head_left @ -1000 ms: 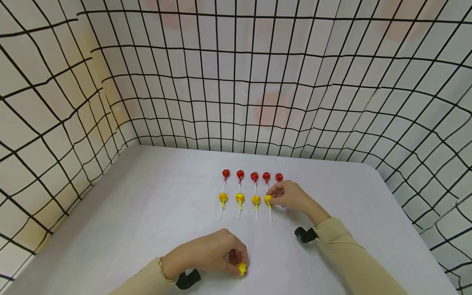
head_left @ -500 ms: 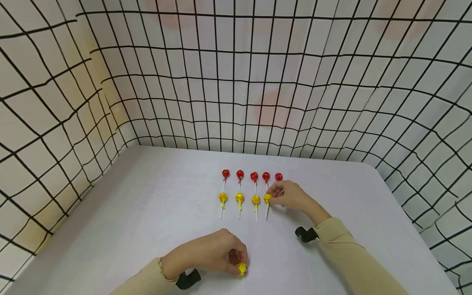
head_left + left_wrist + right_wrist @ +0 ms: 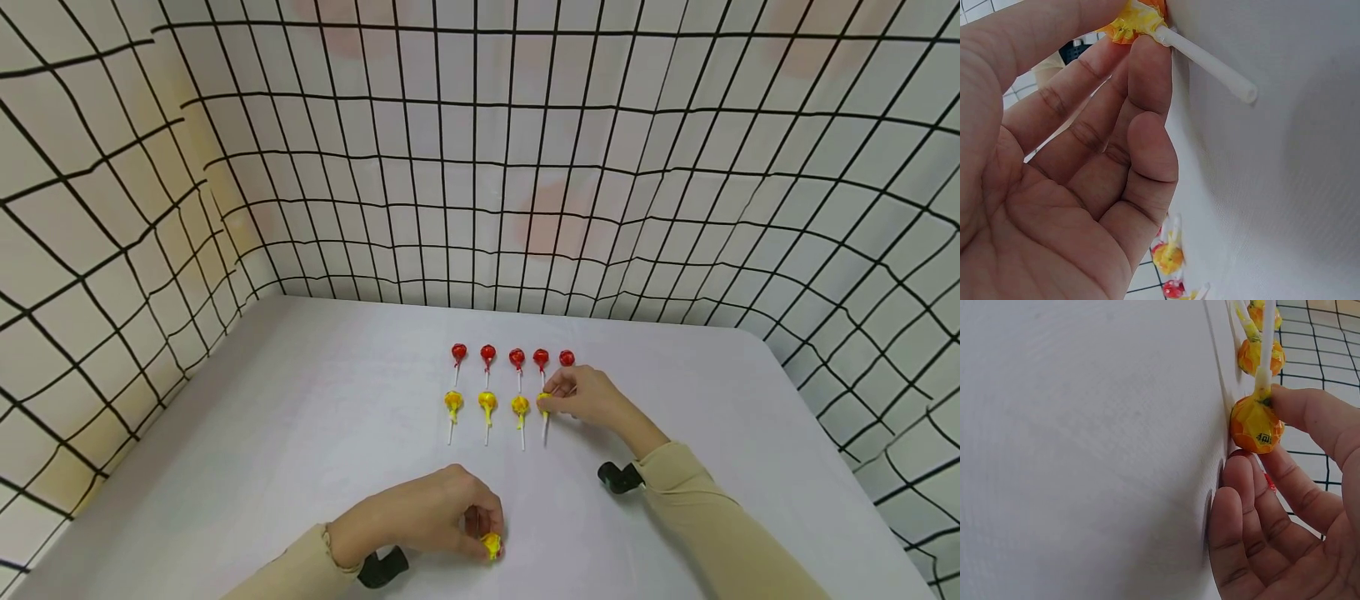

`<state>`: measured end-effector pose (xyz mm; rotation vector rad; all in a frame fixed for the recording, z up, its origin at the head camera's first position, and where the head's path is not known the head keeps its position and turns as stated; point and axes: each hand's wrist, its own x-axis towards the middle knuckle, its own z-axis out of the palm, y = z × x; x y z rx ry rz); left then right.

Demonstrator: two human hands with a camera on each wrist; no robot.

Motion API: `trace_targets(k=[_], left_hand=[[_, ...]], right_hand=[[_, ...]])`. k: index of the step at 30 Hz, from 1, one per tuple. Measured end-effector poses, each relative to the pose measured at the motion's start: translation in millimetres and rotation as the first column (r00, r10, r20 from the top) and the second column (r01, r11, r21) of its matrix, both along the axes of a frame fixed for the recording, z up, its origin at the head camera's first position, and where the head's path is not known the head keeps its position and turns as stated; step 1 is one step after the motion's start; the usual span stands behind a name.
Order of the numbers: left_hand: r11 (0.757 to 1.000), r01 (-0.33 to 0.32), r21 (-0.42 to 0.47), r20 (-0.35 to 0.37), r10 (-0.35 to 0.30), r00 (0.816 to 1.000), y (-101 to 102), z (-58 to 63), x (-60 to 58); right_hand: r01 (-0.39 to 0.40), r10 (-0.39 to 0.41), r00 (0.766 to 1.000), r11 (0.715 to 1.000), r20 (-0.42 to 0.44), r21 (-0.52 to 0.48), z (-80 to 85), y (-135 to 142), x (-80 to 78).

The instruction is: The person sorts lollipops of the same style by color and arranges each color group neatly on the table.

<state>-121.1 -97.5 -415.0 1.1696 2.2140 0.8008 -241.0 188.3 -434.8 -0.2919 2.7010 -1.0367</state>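
Observation:
My right hand [image 3: 588, 396] pinches a yellow-wrapped lollipop [image 3: 1257, 425] between thumb and fingers, at the right end of a row of yellow lollipops. Its white stick points toward me in the head view. Nearer the front edge, my left hand [image 3: 442, 512] holds another yellow lollipop [image 3: 1135, 24] by its wrapped head, the stick [image 3: 1216, 65] sticking out over the white cloth. Beyond the yellow row lies a row of red lollipops [image 3: 517, 358]. The rightmost red lollipop [image 3: 567, 358] shows just its head, as my right hand hides its stick.
Three more yellow lollipops [image 3: 487, 402] lie to the left of my right hand, sticks toward me. White cloth covers the table [image 3: 322, 400]. A white wall with a black grid [image 3: 495, 183] encloses the back and sides. Black wrist mounts [image 3: 618, 477] stick out under both sleeves.
My right hand has shifted its yellow lollipop slightly left, and the stick's angle has changed. The left hand stays in place with its lollipop.

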Motion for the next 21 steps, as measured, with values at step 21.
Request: trace_targets(k=[21], left_hand=[[1.000,-0.003,0.003,0.010,0.003,1.000,0.1,-0.2,0.1]], right_hand=[[-0.007,0.007,1.000,1.000,-0.011,0.003,4.5,1.6,1.7]])
